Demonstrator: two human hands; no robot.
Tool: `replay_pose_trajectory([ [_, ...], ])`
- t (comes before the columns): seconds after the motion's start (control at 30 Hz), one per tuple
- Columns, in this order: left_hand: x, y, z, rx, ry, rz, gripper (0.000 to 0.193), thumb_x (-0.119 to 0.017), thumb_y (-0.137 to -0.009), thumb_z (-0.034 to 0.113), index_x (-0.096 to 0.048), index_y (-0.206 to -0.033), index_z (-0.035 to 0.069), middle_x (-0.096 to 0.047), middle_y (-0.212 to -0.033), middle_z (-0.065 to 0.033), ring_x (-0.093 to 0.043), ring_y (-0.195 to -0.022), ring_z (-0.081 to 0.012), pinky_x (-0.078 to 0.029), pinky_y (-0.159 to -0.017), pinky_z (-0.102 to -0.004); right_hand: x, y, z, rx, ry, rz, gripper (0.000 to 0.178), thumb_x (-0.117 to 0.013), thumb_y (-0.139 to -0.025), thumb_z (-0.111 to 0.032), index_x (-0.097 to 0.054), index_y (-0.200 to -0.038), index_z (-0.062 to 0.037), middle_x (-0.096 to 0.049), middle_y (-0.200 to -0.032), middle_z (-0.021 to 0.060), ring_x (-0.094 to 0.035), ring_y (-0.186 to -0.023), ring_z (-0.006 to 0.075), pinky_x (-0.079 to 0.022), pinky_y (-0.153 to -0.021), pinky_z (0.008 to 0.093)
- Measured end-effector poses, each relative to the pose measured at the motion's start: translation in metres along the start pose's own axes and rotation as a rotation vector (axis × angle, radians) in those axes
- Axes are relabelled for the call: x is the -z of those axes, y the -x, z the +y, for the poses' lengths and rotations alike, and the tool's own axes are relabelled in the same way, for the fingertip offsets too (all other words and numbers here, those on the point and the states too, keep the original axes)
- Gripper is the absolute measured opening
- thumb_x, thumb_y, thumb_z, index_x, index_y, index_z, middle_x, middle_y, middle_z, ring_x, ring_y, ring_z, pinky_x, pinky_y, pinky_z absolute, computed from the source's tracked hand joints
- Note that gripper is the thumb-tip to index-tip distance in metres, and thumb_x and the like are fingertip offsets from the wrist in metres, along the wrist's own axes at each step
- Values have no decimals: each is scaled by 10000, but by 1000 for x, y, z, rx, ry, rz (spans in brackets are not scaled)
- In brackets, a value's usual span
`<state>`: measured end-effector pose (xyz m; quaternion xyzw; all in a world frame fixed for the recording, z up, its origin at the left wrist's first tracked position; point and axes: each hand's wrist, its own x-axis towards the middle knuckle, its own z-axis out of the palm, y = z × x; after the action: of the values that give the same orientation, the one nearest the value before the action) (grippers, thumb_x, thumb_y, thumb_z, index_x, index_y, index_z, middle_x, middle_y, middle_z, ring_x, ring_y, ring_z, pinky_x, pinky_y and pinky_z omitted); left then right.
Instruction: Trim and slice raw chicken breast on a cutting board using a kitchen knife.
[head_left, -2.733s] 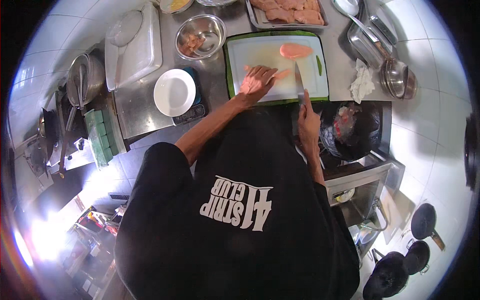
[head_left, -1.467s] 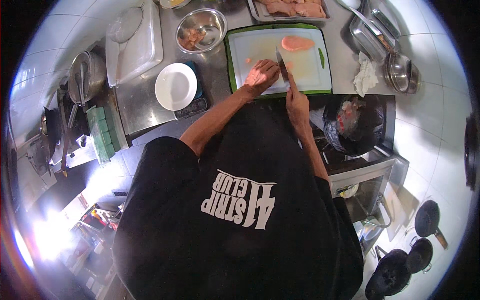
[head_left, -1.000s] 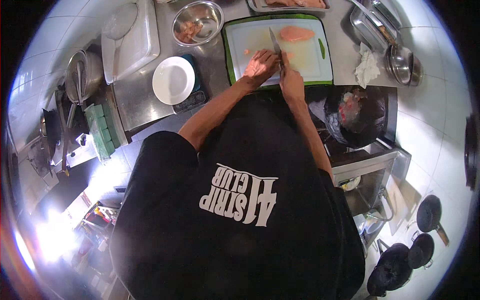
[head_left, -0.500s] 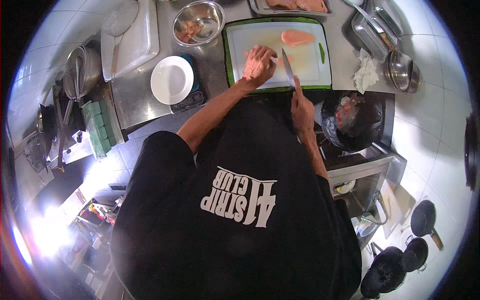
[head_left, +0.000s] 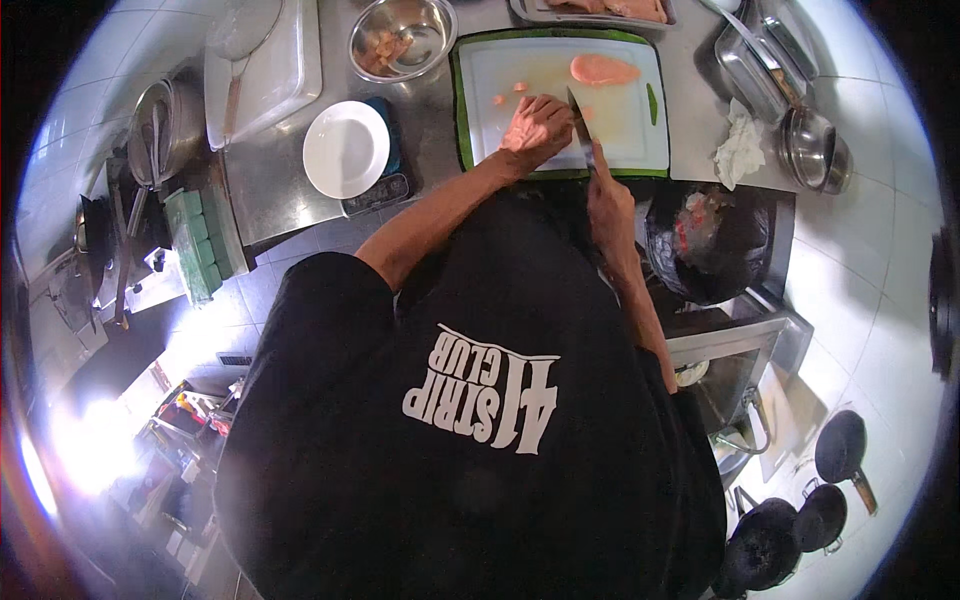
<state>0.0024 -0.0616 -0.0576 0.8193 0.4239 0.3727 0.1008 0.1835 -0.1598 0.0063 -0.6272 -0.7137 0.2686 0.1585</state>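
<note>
Right hand: the right hand (head_left: 610,200) is grasping the handle of the knife (head_left: 583,128), its index finger extending along the tool toward the blade.
Knife: the blade is pointing toward the far side and slightly left, and is standing just beside the left fingers.
Left hand: the left hand (head_left: 540,126) is bending its fingers over the board beside the blade; whether it is pinching anything beneath them cannot be told, the palm side being hidden.
Cutting board: the white cutting board (head_left: 630,140), with its green border, is lying on the steel counter (head_left: 265,200) under both the blade and the left hand.
Meat: one larger pink meat piece (head_left: 604,69) is resting at the far right of the board; two small meat bits (head_left: 520,87) are lying beyond the left hand, toward the left.
Green strip: a narrow green strip (head_left: 652,104) is lying near the board's right edge.
Steel bowl: left of the board, the steel bowl (head_left: 432,42) is containing pink pieces.
White dish: nearer and farther left, the white dish (head_left: 346,150) is sitting on a dark scale (head_left: 378,197).
Crumpled white sheet: this sheet (head_left: 740,147) is lying right of the board.
</note>
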Motion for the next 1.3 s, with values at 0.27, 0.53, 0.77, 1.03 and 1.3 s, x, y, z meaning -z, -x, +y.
replay_pose_trajectory([
  [0.27, 1, -1, 3, 93, -36, -24, 233, -727, -799, 120, -623, -1004, 82, -641, -1023, -87, -597, -1040, -292, -454, -886, -455, -25, -40, -4, 13, 21, 83, 717, -516, -958, -46, -244, -1588, -254, -630, -831, 287, -644, -743, 475, -495, -636, 544],
  [0.53, 23, -14, -4, 371, -79, 113, 350, -649, -696, -2, -590, -1028, 91, -574, -1121, -97, -542, -1049, -325, -405, -876, -467, 0, 19, 7, 24, 119, -20, 727, -547, -946, -48, -227, -1591, -143, -602, -693, 180, -614, -586, 344, -497, -553, 478],
  [0.77, 16, -7, 7, 130, 59, 52, 312, -674, -728, 12, -602, -1019, 99, -602, -1095, -80, -570, -1045, -301, -443, -870, -451, 25, 7, -6, -7, 69, 18, 686, -535, -956, -39, -280, -1580, -165, -594, -696, 178, -594, -593, 327, -490, -571, 471],
  [1.03, -8, -4, 9, 24, 22, -2, 224, -694, -803, 99, -637, -1016, 64, -640, -1037, -85, -597, -1061, -271, -470, -919, -428, 22, 2, 1, -1, 39, -28, 669, -510, -962, -47, -280, -1578, -168, -603, -706, 197, -618, -604, 342, -483, -579, 501],
  [1.3, -7, -6, 8, 65, -9, -17, 268, -748, -773, 98, -637, -1016, 72, -657, -1089, -77, -607, -1073, -286, -472, -905, -423, -8, -40, 4, 32, -38, 48, 718, -489, -972, -46, -191, -1598, -232, -644, -818, 280, -641, -734, 467, -467, -636, 551],
])
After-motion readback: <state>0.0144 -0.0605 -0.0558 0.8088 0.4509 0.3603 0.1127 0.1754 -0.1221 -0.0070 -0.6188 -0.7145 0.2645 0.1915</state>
